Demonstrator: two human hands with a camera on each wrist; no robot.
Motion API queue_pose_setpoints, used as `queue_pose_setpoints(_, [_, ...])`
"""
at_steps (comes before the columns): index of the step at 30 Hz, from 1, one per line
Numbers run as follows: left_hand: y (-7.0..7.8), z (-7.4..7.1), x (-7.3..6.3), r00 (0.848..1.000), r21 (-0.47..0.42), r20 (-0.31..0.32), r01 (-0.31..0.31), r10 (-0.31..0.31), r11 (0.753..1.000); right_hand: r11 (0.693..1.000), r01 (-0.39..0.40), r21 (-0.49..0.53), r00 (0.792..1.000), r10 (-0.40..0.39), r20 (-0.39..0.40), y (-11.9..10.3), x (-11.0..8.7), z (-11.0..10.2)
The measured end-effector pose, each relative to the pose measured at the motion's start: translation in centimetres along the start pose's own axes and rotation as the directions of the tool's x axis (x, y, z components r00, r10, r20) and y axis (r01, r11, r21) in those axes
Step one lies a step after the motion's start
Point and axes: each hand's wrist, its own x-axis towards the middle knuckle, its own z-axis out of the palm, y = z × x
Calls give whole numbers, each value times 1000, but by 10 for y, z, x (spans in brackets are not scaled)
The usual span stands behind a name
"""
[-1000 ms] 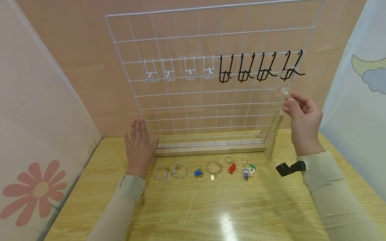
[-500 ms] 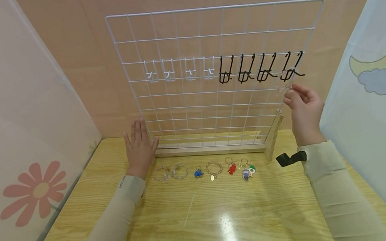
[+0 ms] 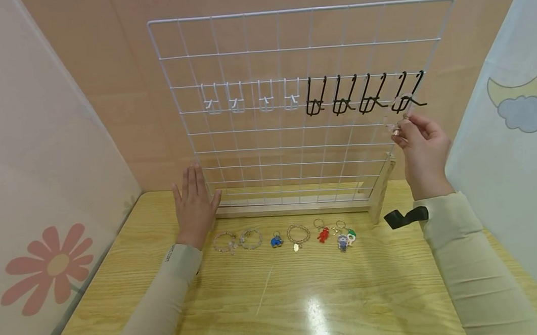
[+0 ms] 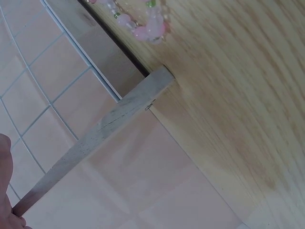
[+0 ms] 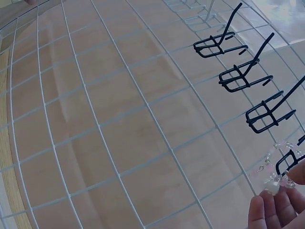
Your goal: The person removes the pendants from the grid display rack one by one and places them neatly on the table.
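My right hand (image 3: 425, 154) pinches a clear and pale pink beaded bracelet (image 5: 272, 185) between thumb and fingertips. The bracelet's upper part loops over the rightmost black hook (image 3: 404, 102). My left hand (image 3: 193, 207) rests with straight fingers against the left end of the white wire grid (image 3: 258, 150). In the left wrist view, its fingertips touch the top of the stand's wooden upright (image 4: 109, 124). On the table in front lie a pink beaded bracelet (image 3: 224, 234), a pale bracelet (image 3: 242, 242) and a gold-toned chain bracelet (image 3: 290, 236).
Several white hooks (image 3: 266, 103) hang left of several black hooks. On the table lie a blue keychain (image 3: 276, 240), a red keychain (image 3: 323, 235), a purple figure keychain (image 3: 343, 242) and a green-white one (image 3: 351, 236). A black strap (image 3: 405, 217) sticks out from the right sleeve.
My right hand has risen slightly toward the rightmost hook, and the bracelet's lower end is now gathered up at the fingertips. The left hand has stayed in place.
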Motion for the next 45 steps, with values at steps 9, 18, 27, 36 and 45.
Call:
queue_pose_setpoints(9, [0, 1, -1, 1000, 10, -18, -6, 7, 1000, 998, 55, 24, 998, -55, 32, -4, -4, 4])
queue_pose_setpoints(18, [-1, 1, -2, 999, 2, -31, -10, 10, 1000, 992, 121, 23, 991, -122, 56, -12, -12, 9])
queue_pose_setpoints(27, [-1, 1, -1, 999, 4, -35, -10, 10, 1000, 979, 178, 102, 981, -184, 55, -20, -18, 11])
queue_pose_setpoints(36, [0, -1, 1, 1000, 3, -15, 3, -3, 1000, 964, 236, 121, 968, -244, 56, -26, -20, 14])
queue_pose_setpoints(45, [-1, 0, 0, 1000, 15, -19, -7, 7, 1000, 960, 243, 136, 965, -253, 63, -30, -25, 15])
